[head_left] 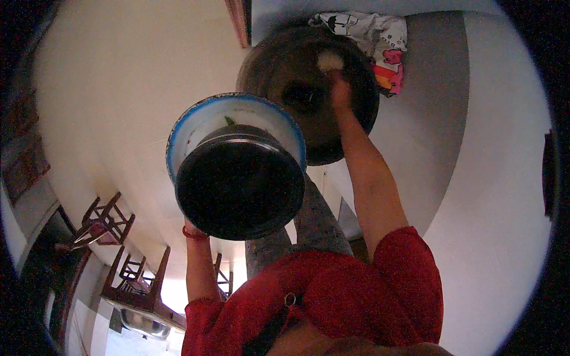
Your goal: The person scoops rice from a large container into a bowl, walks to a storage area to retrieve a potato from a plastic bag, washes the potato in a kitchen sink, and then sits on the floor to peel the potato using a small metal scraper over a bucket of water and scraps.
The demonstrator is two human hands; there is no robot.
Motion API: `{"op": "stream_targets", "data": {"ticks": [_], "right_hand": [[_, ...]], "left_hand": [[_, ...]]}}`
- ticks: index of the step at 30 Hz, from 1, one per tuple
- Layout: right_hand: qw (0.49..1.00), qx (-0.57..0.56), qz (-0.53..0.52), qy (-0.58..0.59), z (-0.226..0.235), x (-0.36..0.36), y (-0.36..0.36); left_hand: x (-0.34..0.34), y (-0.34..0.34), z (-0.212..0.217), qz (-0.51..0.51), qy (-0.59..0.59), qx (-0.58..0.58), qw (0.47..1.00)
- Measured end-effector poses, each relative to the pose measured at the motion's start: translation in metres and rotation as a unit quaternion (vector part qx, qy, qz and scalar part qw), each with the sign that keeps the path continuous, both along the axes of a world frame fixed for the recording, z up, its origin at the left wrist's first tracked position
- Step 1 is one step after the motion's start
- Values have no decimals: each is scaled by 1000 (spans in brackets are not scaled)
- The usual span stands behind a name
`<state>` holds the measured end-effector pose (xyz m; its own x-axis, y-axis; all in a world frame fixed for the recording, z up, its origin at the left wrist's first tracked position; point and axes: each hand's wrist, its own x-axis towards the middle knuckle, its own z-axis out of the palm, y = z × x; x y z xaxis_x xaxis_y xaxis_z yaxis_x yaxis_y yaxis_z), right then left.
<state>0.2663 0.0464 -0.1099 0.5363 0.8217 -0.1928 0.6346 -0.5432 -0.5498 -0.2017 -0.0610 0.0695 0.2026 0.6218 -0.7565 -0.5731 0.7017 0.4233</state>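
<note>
A white enamel basin (178,136) with a worn blue rim is held up in front of me, a small green scrap (230,121) on its inner wall. Inside it sits a black round pot (237,190), tilted toward me. My left hand (191,228) grips the basin from below on the left, its fingers mostly hidden. Beyond is a large dark round pan (297,127). My right hand (339,89) reaches over its right part, blurred, beside a pale patch (329,62) that I cannot make out. Whether those fingers hold anything does not show.
A patterned cloth (380,35), grey with pink and orange, lies behind the pan at the far right. Wooden stools (107,222) stand on the pale floor at left. A shiny metal bowl (144,323) is at lower left, near an upturned-looking wooden stool (139,296).
</note>
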Motion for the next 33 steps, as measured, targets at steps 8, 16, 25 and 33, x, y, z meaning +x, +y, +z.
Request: {"op": "stream_targets", "data": {"ticks": [8, 16, 25, 33], "right_hand": [[979, 109, 148, -86, 136, -50, -28], [965, 70, 194, -161, 268, -67, -61], [942, 27, 331, -53, 381, -123, -95], [708, -176, -39, 683, 353, -185, -91]], "left_hand": [[17, 15, 23, -35, 86, 0, 996], [22, 16, 28, -69, 96, 56, 991], [9, 13, 18, -96, 89, 114, 985], [22, 19, 23, -57, 25, 82, 995]]}}
